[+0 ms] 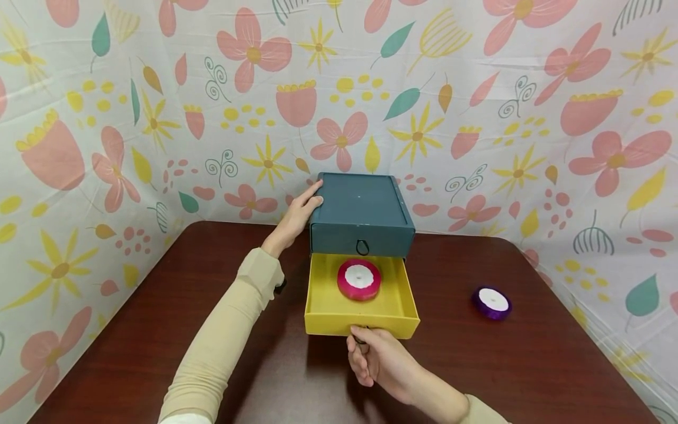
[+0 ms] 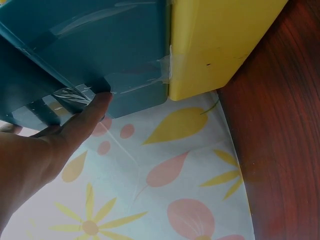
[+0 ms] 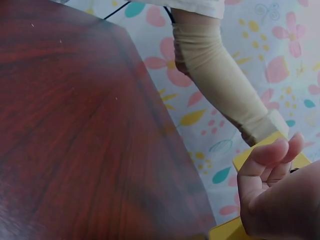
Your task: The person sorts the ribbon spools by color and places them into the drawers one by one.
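Note:
A dark blue two-tier drawer box (image 1: 360, 200) stands at the back of the table, its upper drawer closed. Its lower yellow drawer (image 1: 296, 323) is pulled well out, with a spool of pink ribbon (image 1: 375, 284) lying inside. My left hand (image 1: 298, 217) rests against the box's left side near the back, the thumb (image 2: 95, 111) lying straight on the blue wall. At the drawer front, my right hand (image 1: 386, 365) pinches the black loop pull (image 1: 362, 340), which the fingers mostly hide. In the right wrist view, the right hand's fingers (image 3: 257, 167) are curled beside the yellow drawer.
A spool of purple ribbon (image 1: 491, 303) lies on the dark red-brown table (image 1: 450, 365), right of the drawer. Another black loop (image 1: 362, 247) hangs on the upper drawer's front. A flower-patterned cloth (image 1: 339, 88) covers the walls behind and beside the table.

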{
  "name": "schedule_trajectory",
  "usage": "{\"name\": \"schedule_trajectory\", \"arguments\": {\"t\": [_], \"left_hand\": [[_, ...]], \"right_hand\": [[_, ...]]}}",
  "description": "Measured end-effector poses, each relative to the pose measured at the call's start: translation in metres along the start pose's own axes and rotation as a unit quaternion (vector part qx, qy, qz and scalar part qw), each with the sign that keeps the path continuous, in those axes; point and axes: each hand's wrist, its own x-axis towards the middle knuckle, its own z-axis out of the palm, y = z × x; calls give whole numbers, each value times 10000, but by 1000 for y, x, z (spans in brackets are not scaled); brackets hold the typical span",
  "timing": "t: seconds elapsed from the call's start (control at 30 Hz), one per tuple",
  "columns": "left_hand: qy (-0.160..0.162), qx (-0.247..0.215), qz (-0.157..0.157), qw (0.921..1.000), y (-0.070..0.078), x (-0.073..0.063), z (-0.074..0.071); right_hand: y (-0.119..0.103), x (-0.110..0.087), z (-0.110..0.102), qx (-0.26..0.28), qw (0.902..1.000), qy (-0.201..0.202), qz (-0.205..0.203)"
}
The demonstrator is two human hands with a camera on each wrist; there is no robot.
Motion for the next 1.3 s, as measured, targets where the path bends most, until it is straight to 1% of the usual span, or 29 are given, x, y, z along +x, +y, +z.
{"name": "schedule_trajectory", "arguments": {"t": [0.2,0.4,0.73,0.97,1.3], "left_hand": [[31,67,74,9999,0,0,0],[69,107,125,9998,2,-1,1],[68,97,49,9999,2,-1,0],[-123,75,-158,9998,29,-18,0],[-135,11,-144,9998,30,-17,0]], "right_hand": [[-3,6,-4,-82,9999,-45,-83],[-5,12,-8,-143,9999,26,-81],[-12,22,-13,-223,9996,159,-84],[-16,28,-18,-267,9994,193,-122],[-20,37,-24,-417,9986,123,-302]]}}
